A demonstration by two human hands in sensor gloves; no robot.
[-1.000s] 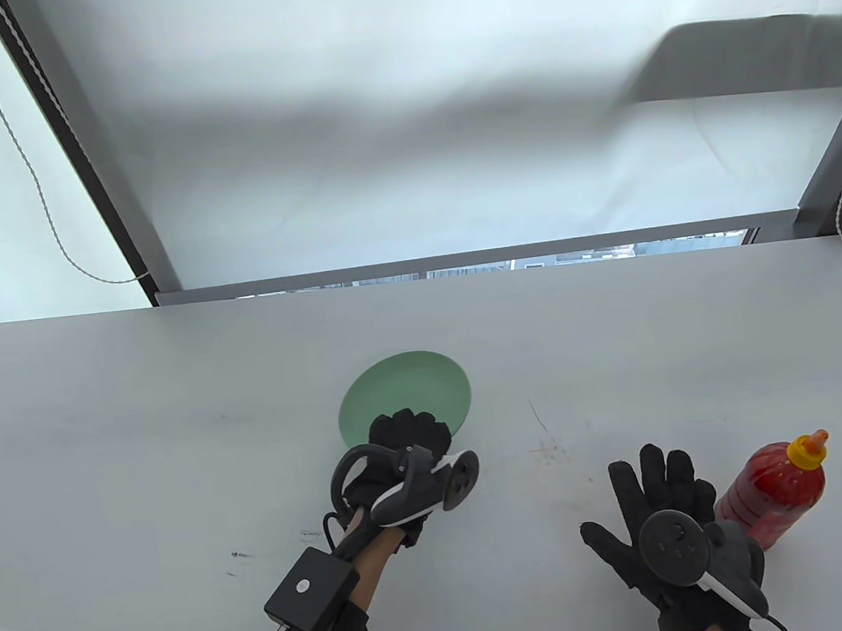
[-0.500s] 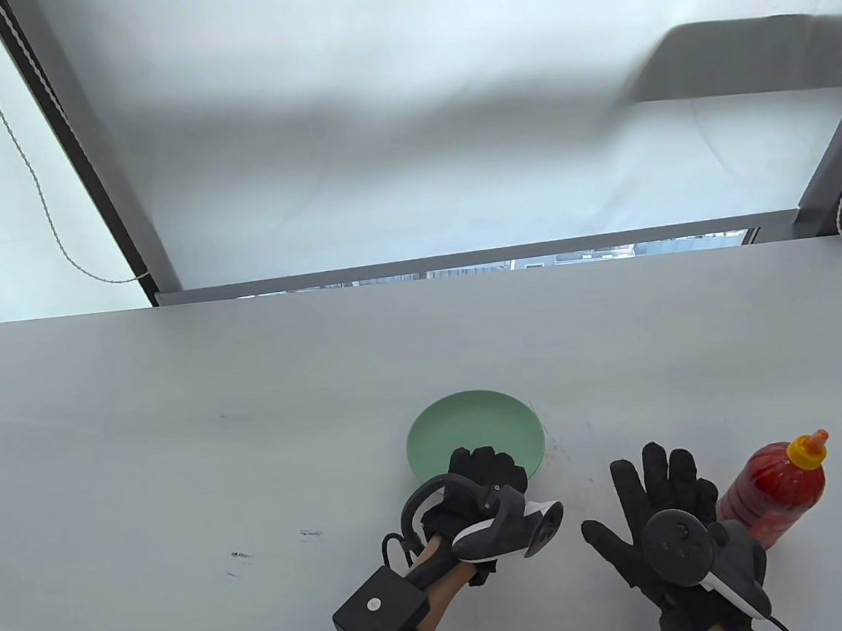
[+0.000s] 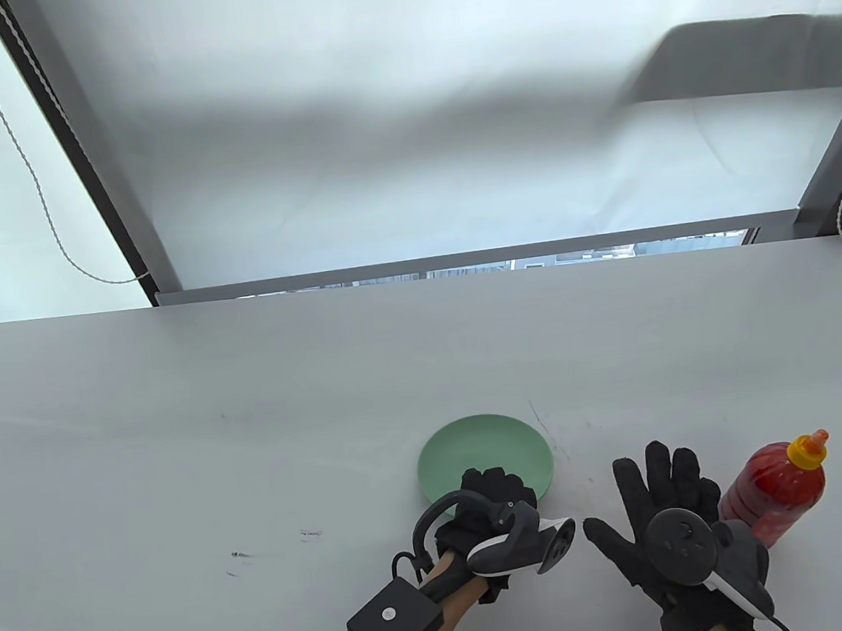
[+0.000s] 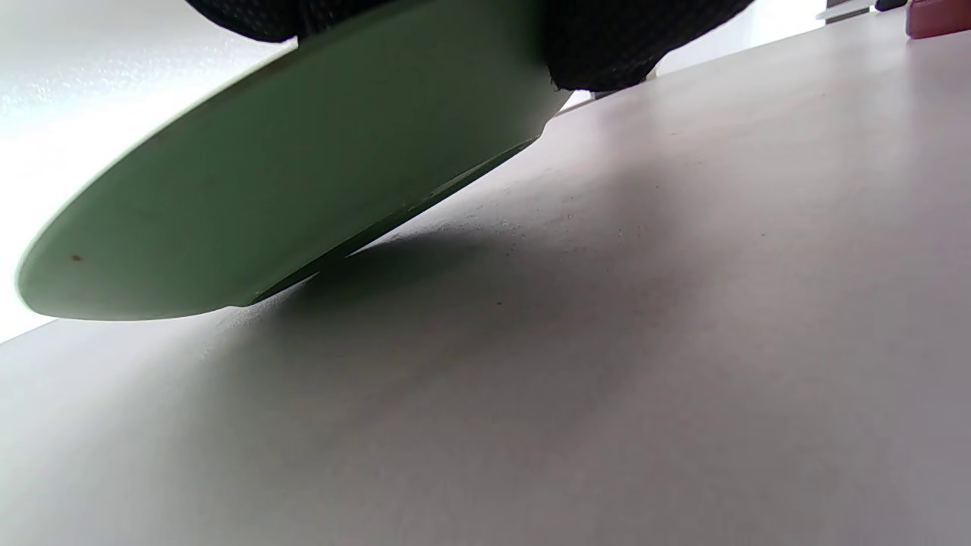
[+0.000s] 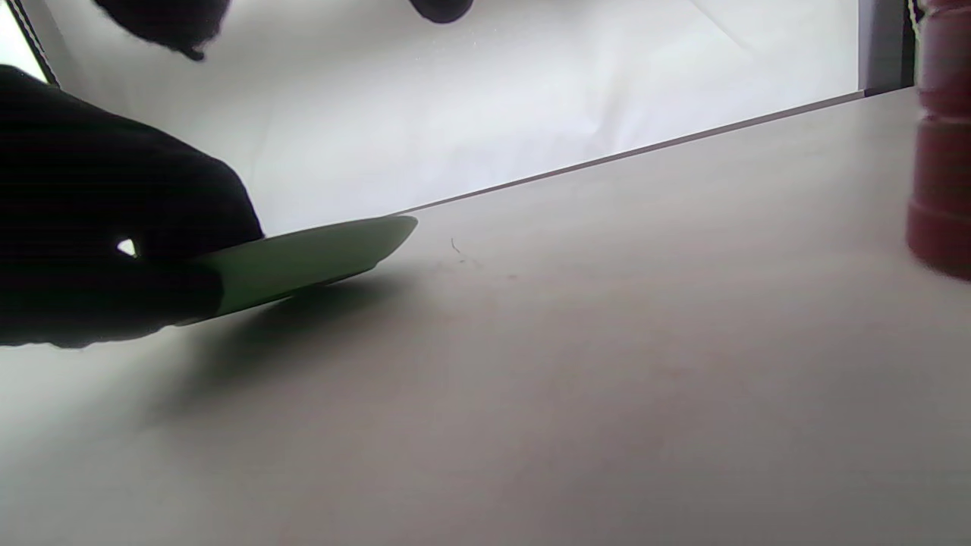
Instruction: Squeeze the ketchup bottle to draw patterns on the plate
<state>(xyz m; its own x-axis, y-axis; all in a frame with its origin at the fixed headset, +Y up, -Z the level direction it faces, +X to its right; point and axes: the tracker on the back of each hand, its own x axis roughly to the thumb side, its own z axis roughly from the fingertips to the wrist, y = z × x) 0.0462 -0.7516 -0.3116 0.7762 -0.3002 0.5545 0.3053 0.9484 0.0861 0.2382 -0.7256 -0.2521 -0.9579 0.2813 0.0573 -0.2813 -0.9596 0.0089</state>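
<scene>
Fingers (image 3: 499,488) of left hand pinching green plate (image 3: 478,447) rim, right fingers (image 3: 659,475) spread, ketchup bottle (image 3: 777,493) beside.

Bottle (image 3: 777,493): no label or lettering can be read on it.
Plate (image 3: 478,447): plain green, no print or mark.
Worktop (image 3: 180,443): a few small scuffs and smudges, none forming letters or numbers.
Trackers and wrist box (image 3: 394,616): only small round buttons show, no readable brand or text.
</scene>
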